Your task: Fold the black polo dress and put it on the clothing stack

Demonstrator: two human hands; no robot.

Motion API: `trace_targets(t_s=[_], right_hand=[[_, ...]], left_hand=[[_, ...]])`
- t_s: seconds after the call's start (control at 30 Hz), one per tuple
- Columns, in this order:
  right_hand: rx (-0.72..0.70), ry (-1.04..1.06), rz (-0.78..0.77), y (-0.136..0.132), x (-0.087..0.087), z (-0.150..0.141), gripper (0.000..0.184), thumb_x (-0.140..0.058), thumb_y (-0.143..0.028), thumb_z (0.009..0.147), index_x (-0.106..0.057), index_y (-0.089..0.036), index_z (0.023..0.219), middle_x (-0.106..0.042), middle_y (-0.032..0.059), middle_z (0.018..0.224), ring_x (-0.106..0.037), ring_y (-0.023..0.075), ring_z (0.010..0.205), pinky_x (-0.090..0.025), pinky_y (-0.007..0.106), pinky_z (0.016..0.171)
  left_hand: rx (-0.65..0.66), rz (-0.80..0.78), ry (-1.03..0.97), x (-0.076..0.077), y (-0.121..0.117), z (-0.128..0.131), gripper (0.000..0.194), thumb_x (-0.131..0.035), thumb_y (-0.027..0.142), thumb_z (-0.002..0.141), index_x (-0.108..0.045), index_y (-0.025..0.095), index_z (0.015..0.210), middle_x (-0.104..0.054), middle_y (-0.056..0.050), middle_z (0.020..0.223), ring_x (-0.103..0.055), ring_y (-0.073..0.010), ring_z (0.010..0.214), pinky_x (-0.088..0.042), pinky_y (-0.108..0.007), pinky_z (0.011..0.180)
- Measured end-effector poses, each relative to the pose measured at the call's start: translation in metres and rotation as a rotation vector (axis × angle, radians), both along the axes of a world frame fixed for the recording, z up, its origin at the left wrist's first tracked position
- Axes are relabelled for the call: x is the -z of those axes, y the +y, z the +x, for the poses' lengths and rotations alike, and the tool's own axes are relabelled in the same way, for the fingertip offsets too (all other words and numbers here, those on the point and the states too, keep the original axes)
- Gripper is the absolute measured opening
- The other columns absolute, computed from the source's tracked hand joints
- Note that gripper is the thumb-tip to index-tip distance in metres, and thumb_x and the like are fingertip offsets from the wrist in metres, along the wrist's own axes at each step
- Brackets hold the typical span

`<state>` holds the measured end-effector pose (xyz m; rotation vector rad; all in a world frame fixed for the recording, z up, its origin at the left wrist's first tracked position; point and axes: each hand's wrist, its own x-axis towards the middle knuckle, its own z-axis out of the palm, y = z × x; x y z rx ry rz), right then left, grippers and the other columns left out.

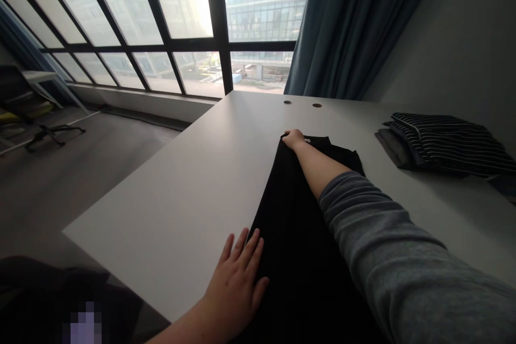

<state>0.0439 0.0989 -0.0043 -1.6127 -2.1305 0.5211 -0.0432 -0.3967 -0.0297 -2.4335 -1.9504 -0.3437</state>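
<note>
A long black garment point(298, 236) lies stretched along the white table point(181, 193), running from the near edge toward the middle. My left hand point(237, 279) rests flat near the table's front edge, fingers spread, partly on the cloth's left edge. My right hand point(293, 140) reaches far forward in a grey sleeve and is closed on the garment's far left corner; its fingertips are hidden under the cloth.
A folded black-and-white striped garment point(447, 142) lies on a dark folded piece at the table's right side. Two cable holes point(302, 103) sit near the far edge. Large windows and a blue curtain point(346, 27) stand behind; an office chair base point(48, 131) is on the floor at left.
</note>
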Motion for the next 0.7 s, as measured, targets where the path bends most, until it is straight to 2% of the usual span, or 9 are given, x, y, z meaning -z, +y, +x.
trace_targets(t_s=[0.07,0.13,0.27,0.33,0.4,0.47,0.53,0.6,0.7], right_hand=[[-0.067,-0.142,0.071,-0.006,-0.004,0.005,0.043,-0.059,-0.022,0.09,-0.069,-0.009,0.13,-0.054,0.0204,0.145,-0.045,0.0305,0.138,-0.037,0.044,0.123],[-0.135,-0.286,0.183,-0.014,-0.009,0.009,0.043,-0.052,-0.023,0.094,-0.067,-0.012,0.133,-0.045,0.0199,0.153,-0.037,0.0342,0.143,-0.033,0.05,0.123],[-0.318,-0.533,0.373,-0.024,-0.015,0.008,0.046,-0.035,-0.024,0.1,-0.069,-0.012,0.129,-0.053,0.021,0.145,-0.045,0.0327,0.134,-0.038,0.05,0.116],[-0.383,-0.592,0.328,-0.024,-0.014,0.004,0.046,-0.036,-0.029,0.101,-0.071,-0.011,0.125,-0.057,0.0211,0.14,-0.049,0.0316,0.132,-0.038,0.049,0.116],[-0.373,-0.616,0.212,-0.022,-0.008,0.0,0.051,-0.037,-0.039,0.103,-0.068,-0.013,0.134,-0.054,0.0194,0.147,-0.049,0.032,0.137,-0.035,0.052,0.121],[-0.325,-0.597,0.081,-0.017,0.0,-0.004,0.062,-0.033,-0.049,0.104,-0.055,-0.014,0.151,-0.042,0.0165,0.161,-0.04,0.0319,0.149,-0.026,0.056,0.128],[-0.283,-0.554,-0.005,-0.013,0.008,-0.005,0.073,-0.027,-0.056,0.105,-0.036,-0.016,0.164,-0.023,0.0131,0.171,-0.024,0.0297,0.16,-0.016,0.057,0.133],[-0.254,-0.52,-0.056,-0.01,0.015,-0.005,0.079,-0.025,-0.06,0.104,-0.021,-0.016,0.17,-0.008,0.0103,0.175,-0.011,0.0277,0.165,-0.011,0.056,0.135],[-0.221,-0.483,-0.085,-0.005,0.02,-0.003,0.083,-0.026,-0.062,0.103,-0.013,-0.016,0.171,0.0,0.0084,0.175,-0.005,0.0263,0.166,-0.008,0.054,0.136]], left_hand=[[-0.008,0.03,0.019,0.002,-0.001,0.001,0.072,-0.048,0.042,0.104,-0.024,0.02,0.168,-0.032,-0.011,0.172,-0.024,-0.0354,0.161,-0.029,-0.061,0.128],[-0.007,0.062,0.042,0.002,-0.001,0.001,0.071,-0.048,0.042,0.104,-0.025,0.017,0.167,-0.032,-0.014,0.171,-0.025,-0.0353,0.161,-0.031,-0.061,0.127],[0.001,0.092,0.095,-0.001,-0.001,0.001,0.068,-0.048,0.041,0.105,-0.03,0.013,0.165,-0.032,-0.015,0.171,-0.025,-0.0337,0.161,-0.032,-0.058,0.127],[0.008,0.097,0.103,-0.002,0.0,0.0,0.068,-0.048,0.039,0.105,-0.031,0.013,0.164,-0.034,-0.015,0.171,-0.026,-0.0329,0.161,-0.031,-0.057,0.127],[0.011,0.103,0.105,-0.003,0.0,0.0,0.067,-0.049,0.038,0.104,-0.032,0.012,0.164,-0.034,-0.016,0.17,-0.027,-0.0323,0.161,-0.032,-0.056,0.127],[0.009,0.106,0.119,-0.003,0.0,0.0,0.067,-0.049,0.038,0.104,-0.032,0.012,0.164,-0.034,-0.016,0.17,-0.028,-0.032,0.16,-0.033,-0.055,0.127],[0.002,0.114,0.138,-0.004,0.0,0.0,0.068,-0.048,0.037,0.104,-0.032,0.011,0.164,-0.033,-0.016,0.171,-0.028,-0.0321,0.16,-0.035,-0.055,0.126],[-0.002,0.124,0.154,-0.005,0.0,0.002,0.069,-0.049,0.037,0.103,-0.031,0.01,0.164,-0.033,-0.016,0.171,-0.028,-0.0326,0.16,-0.036,-0.055,0.124],[-0.001,0.128,0.167,-0.006,0.0,0.003,0.071,-0.05,0.037,0.102,-0.029,0.009,0.165,-0.032,-0.017,0.171,-0.03,-0.0332,0.159,-0.038,-0.056,0.122]])
